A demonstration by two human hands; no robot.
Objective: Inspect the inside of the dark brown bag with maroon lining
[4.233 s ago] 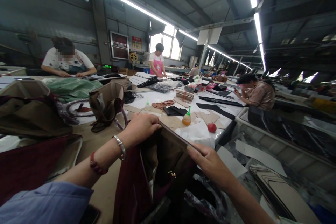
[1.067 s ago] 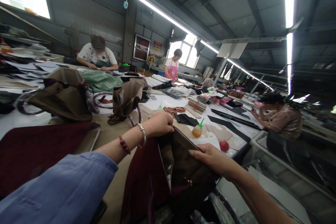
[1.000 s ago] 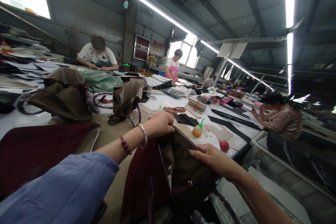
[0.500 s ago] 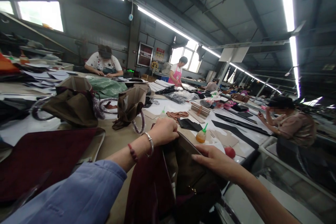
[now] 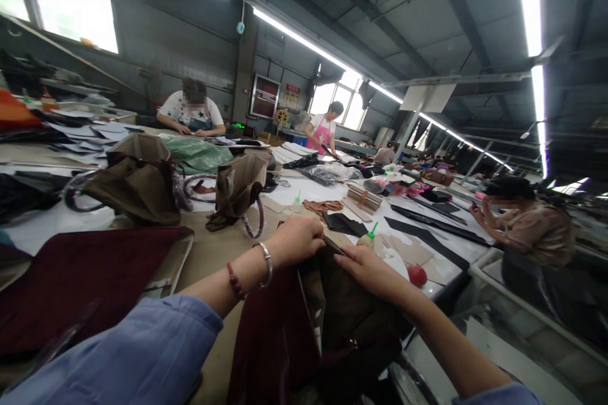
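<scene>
A dark bag piece [image 5: 356,304] with an olive-brown lining and a maroon outer panel [image 5: 273,329] stands in front of me at the table's edge. My left hand [image 5: 299,242], with a silver bangle and a red bracelet at the wrist, is closed on its top edge. My right hand [image 5: 368,269] pinches the same edge a little to the right, thumb and fingers on either side. A small gold-coloured fitting shows low on the lining. Behind my right hand stands a glue bottle [image 5: 368,237] with a green tip, partly hidden.
Two brown bags [image 5: 135,186] [image 5: 237,186] with wrapped handles stand at the left, above a maroon panel [image 5: 95,278]. A red ball-like object [image 5: 417,276] lies to the right. A white bin [image 5: 532,310] stands at the right. Several people work around the tables.
My right hand has moved left and slightly up along the edge, closer to my left hand, and now partly covers the glue bottle. My left hand still grips the edge.
</scene>
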